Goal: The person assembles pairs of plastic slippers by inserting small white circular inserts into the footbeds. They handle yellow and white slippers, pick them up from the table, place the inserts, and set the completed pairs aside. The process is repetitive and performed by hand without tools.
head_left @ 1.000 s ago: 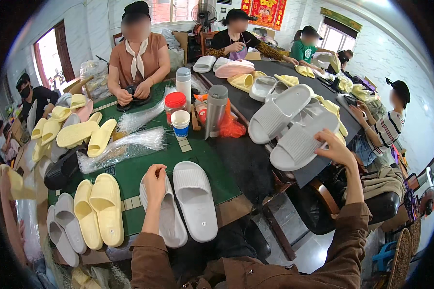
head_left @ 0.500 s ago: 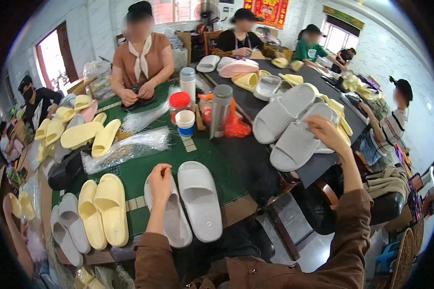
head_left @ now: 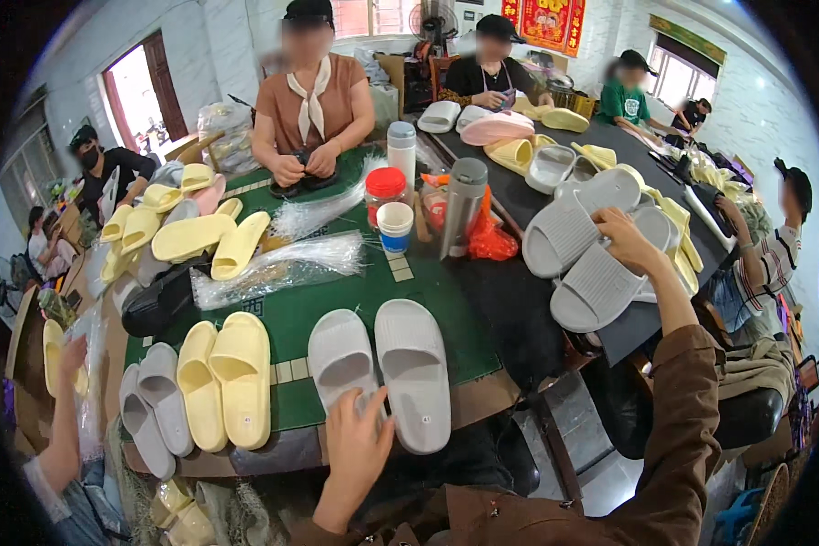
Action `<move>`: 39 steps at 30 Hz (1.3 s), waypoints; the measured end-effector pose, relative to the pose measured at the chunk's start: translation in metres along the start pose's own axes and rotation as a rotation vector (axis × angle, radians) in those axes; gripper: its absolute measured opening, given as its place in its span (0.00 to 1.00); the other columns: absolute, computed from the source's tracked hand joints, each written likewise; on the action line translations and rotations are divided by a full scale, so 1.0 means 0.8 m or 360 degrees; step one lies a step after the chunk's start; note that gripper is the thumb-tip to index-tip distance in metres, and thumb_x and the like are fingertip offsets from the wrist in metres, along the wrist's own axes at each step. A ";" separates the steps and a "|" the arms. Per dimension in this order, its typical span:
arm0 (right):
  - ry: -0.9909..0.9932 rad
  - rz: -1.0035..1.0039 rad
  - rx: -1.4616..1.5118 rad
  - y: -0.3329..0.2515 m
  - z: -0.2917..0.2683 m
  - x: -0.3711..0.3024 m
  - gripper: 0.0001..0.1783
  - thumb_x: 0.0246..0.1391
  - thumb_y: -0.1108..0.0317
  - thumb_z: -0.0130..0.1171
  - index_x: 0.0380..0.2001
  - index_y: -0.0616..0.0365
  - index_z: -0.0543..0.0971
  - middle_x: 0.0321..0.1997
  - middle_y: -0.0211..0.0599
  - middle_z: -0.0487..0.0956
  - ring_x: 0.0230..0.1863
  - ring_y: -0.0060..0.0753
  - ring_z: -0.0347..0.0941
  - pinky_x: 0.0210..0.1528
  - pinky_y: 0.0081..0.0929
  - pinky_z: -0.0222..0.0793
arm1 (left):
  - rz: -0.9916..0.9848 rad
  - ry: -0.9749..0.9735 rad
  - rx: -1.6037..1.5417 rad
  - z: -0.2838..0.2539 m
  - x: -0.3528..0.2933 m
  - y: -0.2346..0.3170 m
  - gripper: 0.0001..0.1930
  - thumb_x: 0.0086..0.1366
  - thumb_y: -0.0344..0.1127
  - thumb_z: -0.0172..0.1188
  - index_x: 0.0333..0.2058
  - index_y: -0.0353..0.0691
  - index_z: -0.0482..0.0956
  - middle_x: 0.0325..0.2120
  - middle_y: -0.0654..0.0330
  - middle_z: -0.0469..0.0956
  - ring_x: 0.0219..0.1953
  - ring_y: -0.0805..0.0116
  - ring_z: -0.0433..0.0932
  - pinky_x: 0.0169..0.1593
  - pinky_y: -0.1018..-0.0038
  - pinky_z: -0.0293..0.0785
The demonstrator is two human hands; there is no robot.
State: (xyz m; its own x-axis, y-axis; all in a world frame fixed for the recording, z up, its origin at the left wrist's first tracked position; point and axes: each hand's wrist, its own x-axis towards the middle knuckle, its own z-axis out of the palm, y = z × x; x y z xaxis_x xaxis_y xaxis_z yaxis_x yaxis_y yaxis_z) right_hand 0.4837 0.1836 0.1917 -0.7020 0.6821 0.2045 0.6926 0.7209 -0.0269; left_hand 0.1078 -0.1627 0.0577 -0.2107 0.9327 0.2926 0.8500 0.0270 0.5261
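My left hand [head_left: 358,446] is open, its fingers spread just over the heel end of the left grey slipper [head_left: 338,350]. Whether they touch it I cannot tell. The right grey slipper [head_left: 411,369] lies alongside, sole down, with a small white label on its footbed. Over at the right-hand pile, my right hand [head_left: 626,238] has its fingers curled at the edges of two grey slippers, an upper one [head_left: 562,238] and a lower one [head_left: 593,293]. Its fingertips are partly hidden between them.
Yellow slippers [head_left: 242,382] and smaller grey slippers [head_left: 157,400] stand at the left edge. Plastic bags [head_left: 282,273], a paper cup [head_left: 395,226], a red-lidded jar [head_left: 385,191] and a grey flask [head_left: 465,207] occupy the middle. Co-workers sit around the table.
My right hand has come down onto the grey slippers on the pile. My left hand has drawn back from the left slipper's strap toward its heel, fingers spreading. The whole view has shifted.
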 end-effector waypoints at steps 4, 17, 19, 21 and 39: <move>0.0106 0.0033 -0.0048 0.011 -0.005 -0.016 0.13 0.40 0.75 0.55 0.34 0.64 0.78 0.46 0.44 0.74 0.52 0.49 0.66 0.57 0.40 0.60 | 0.0069 0.0044 0.0280 0.047 0.003 -0.007 0.29 0.57 0.43 0.64 0.58 0.53 0.69 0.56 0.35 0.59 0.59 0.30 0.57 0.59 0.44 0.54; 0.0433 0.0644 0.0102 -0.108 -0.040 -0.073 0.16 0.40 0.73 0.58 0.35 0.68 0.79 0.34 0.52 0.76 0.40 0.54 0.72 0.43 0.38 0.66 | 0.0065 0.0422 0.0298 0.113 0.058 -0.024 0.20 0.59 0.34 0.55 0.49 0.31 0.72 0.48 0.40 0.67 0.51 0.41 0.65 0.58 0.46 0.55; 0.0408 0.0756 0.0013 -0.113 -0.031 -0.085 0.17 0.42 0.73 0.58 0.38 0.68 0.78 0.38 0.53 0.76 0.43 0.54 0.71 0.48 0.37 0.64 | 0.0065 0.0413 0.0255 0.106 0.059 -0.022 0.20 0.58 0.31 0.55 0.49 0.31 0.72 0.48 0.39 0.66 0.51 0.41 0.65 0.58 0.48 0.56; 0.0515 0.0529 0.0338 -0.127 -0.018 -0.094 0.17 0.46 0.72 0.56 0.41 0.68 0.77 0.45 0.53 0.75 0.49 0.54 0.69 0.52 0.37 0.62 | 0.0104 0.0443 0.0158 0.095 0.059 -0.019 0.19 0.57 0.30 0.55 0.48 0.31 0.72 0.47 0.40 0.67 0.52 0.42 0.65 0.59 0.50 0.56; 0.0172 0.0172 0.1344 -0.368 0.143 0.050 0.11 0.49 0.72 0.59 0.32 0.70 0.77 0.31 0.56 0.77 0.33 0.53 0.75 0.37 0.38 0.68 | -0.0892 0.1113 0.1100 -0.252 -0.025 -0.290 0.11 0.56 0.33 0.58 0.33 0.29 0.76 0.40 0.43 0.72 0.46 0.43 0.68 0.49 0.54 0.65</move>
State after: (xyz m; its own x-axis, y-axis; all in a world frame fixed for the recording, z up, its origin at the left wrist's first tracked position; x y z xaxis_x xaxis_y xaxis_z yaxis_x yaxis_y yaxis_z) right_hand 0.2328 0.0132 0.0959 -0.5900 0.7677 0.2502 0.3688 0.5319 -0.7623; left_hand -0.1827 -0.2598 0.0907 -0.6854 0.3267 0.6507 0.5898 0.7732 0.2330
